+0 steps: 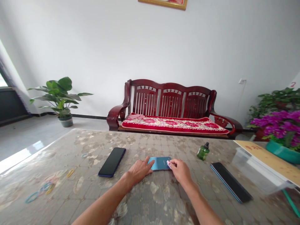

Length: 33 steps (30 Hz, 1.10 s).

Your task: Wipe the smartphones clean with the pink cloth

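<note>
A blue phone (160, 163) lies back side up on the patterned tablecloth (150, 193), its long side running left to right. My left hand (140, 168) rests at its left end, fingers spread, with fingertips on the phone. At the right end, my right hand (179, 168) pinches a small pinkish-white piece (168, 163) against the phone's back. A dark phone (112, 162) lies screen up left of my hands, and another dark phone (231, 182) lies on the right. Between that one and the blue phone, farther back, stands a small green bottle (203, 151).
Colored bands (44, 189) lie at the left. On the right are a clear plastic box (260, 168) with a tan board (269, 157) on top and purple flowers (281, 125) in a teal pot. A wooden bench (170, 103) stands behind the table.
</note>
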### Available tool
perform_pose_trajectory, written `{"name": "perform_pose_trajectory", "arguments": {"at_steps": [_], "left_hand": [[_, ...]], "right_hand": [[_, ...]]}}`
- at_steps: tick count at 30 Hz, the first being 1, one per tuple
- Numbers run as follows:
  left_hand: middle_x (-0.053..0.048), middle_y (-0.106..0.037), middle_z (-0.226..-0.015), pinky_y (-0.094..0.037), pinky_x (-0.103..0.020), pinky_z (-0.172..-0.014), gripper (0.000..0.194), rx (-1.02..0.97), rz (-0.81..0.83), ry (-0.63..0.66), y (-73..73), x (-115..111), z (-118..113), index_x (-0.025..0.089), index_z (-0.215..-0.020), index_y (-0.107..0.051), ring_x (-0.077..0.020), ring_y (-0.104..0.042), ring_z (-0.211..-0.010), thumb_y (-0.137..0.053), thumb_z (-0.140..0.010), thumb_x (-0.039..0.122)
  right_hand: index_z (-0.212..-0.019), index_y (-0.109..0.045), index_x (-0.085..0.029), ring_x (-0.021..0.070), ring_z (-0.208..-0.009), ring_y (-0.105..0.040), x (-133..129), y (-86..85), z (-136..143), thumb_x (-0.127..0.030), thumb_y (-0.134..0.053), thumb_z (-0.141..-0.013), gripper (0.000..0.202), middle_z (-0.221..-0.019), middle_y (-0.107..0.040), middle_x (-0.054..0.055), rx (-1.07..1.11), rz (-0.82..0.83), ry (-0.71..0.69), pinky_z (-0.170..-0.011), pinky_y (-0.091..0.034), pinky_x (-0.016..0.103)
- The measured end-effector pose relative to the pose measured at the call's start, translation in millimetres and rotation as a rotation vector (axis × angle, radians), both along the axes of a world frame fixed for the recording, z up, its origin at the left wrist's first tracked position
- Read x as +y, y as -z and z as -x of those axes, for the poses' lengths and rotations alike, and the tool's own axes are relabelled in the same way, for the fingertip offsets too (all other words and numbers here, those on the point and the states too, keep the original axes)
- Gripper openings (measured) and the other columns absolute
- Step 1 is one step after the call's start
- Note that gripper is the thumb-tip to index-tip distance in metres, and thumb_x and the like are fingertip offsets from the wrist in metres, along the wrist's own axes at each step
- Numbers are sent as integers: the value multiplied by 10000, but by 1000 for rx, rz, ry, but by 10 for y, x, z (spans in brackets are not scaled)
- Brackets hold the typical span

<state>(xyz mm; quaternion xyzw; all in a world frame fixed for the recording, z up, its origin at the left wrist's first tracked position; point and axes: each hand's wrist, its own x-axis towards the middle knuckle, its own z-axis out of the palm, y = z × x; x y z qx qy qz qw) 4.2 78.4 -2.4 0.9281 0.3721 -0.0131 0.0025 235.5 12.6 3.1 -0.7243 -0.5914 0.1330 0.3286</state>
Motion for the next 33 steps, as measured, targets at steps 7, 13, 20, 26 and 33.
{"name": "perform_pose_trajectory", "arguments": {"at_steps": [7,13,20,26,33], "left_hand": [[-142,-669,-1057,-558,-385,-763,305,-15,3,40,-147,104,-33,208,-1241,-546,-280,-703,-869,-415,-1011,361],[-121,-713,-943,-562,-398,-787,278,-12,13,19,-239,163,-67,178,-1101,-585,-275,-714,-878,-356,-1027,316],[-126,-712,-965,-550,-347,-805,267,-8,32,-25,-309,197,-85,176,-1112,-577,-256,-715,-905,-338,-1028,260],[-116,-717,-940,-540,-327,-795,253,-3,44,-71,-333,235,-80,184,-1106,-578,-257,-710,-919,-351,-1031,270],[-128,-724,-934,-536,-329,-773,248,-16,45,-71,-388,283,-96,174,-1097,-595,-272,-714,-902,-375,-1020,259]], "right_hand": [[-851,-743,-235,187,-805,-664,24,-95,-69,-385,-530,-869,261,-895,-731,45,11,-129,14,-708,-464,266],[-937,-730,-257,174,-922,-626,38,-115,4,-273,-528,-918,203,-939,-689,29,-215,-228,-2,-791,-436,251],[-953,-719,-269,177,-899,-575,210,-212,568,-216,-520,-953,206,-918,-662,31,-414,-269,-136,-798,-405,261],[-948,-725,-260,177,-902,-562,267,-245,290,-185,-494,-955,243,-912,-650,34,-419,-259,-100,-812,-392,258],[-933,-730,-244,181,-910,-553,342,-270,145,-167,-495,-946,248,-904,-650,36,-427,-265,-60,-815,-392,262]]}}
